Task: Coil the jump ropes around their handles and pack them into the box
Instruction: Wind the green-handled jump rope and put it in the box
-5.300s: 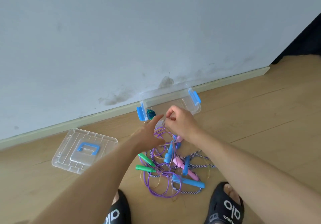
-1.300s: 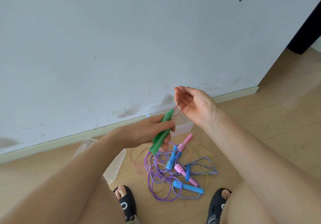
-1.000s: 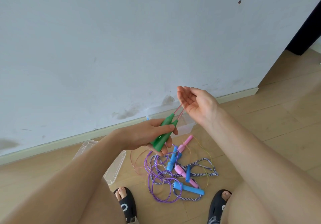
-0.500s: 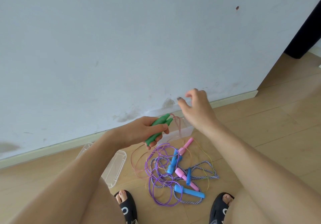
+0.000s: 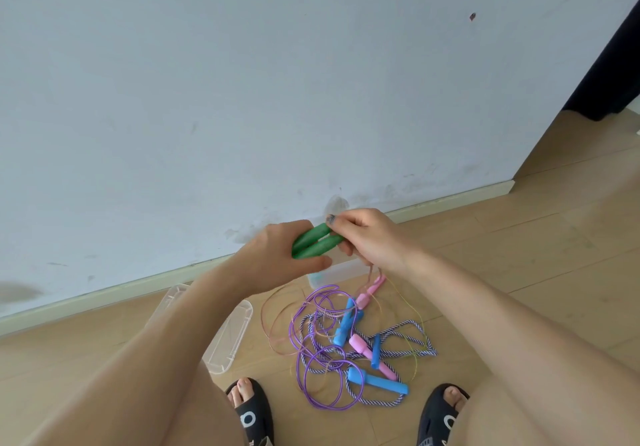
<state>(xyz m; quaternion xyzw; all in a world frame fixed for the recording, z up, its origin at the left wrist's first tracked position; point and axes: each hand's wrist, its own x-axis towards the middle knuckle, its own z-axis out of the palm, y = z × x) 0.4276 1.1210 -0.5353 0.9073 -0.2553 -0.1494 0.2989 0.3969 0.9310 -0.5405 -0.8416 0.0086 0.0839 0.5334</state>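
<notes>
My left hand (image 5: 277,258) grips two green handles (image 5: 317,246) side by side, held up in front of the wall. My right hand (image 5: 367,237) pinches the thin pink rope (image 5: 370,272) at the handles' far end; the rope hangs down from it to the floor. On the floor lies a tangle of jump ropes (image 5: 346,348): purple loops, a striped blue-white cord, blue handles (image 5: 379,380) and pink handles (image 5: 370,289). The clear box (image 5: 332,272) is mostly hidden behind my hands.
The clear lid (image 5: 228,334) lies on the wood floor to the left, partly under my left forearm. My feet in black slippers (image 5: 252,411) (image 5: 440,414) flank the pile. A pale wall and baseboard (image 5: 450,199) run behind.
My right hand has come in from an open pose to pinch the pink rope at the green handles. My left hand has turned the handles more level.
</notes>
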